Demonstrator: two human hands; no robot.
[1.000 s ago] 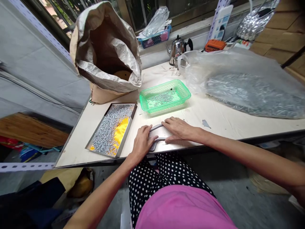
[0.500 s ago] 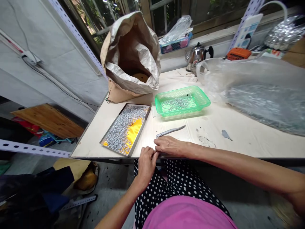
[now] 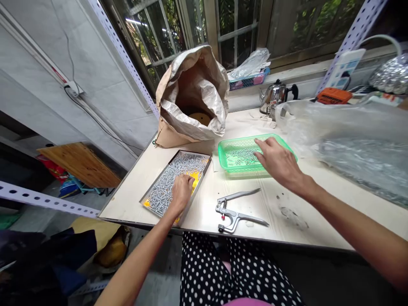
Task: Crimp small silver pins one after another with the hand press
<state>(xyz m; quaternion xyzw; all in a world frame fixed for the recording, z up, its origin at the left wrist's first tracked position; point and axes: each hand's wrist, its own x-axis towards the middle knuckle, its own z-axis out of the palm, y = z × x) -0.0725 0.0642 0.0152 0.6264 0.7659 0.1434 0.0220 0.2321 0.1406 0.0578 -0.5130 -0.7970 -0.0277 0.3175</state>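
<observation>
On the worktop [image 3: 130, 187], the far left is taken up by an open paper sack [image 3: 174, 106], with a kettle [image 3: 276, 95] at the far side, a blue basket [image 3: 247, 82] behind and an orange case [image 3: 334, 96] to the far right. The right is filled by a clear plastic bag [image 3: 360, 140]. Part of a shallow tray [image 3: 200, 179] is hidden by the left hand [image 3: 182, 189], and the right part of a green basket [image 3: 236, 168] is covered by the right hand [image 3: 280, 163]. One sack, one tray, one green basket, one kettle and one pair of pliers [image 3: 236, 216] can be counted; the metal pins [image 3: 178, 168] in tray and green basket are too many and too small to be counted. The pliers are laid near the worktop's near edge, between tray and green basket, handles spread to the right. The left grip is curled over the pins, and whether anything is pinched cannot be told; the right grip is held with thumb and fingers apart. Half a second ago both hands were held close together at the near edge and the pliers were partly covered; now the hands are parted and the tool is left uncovered.
</observation>
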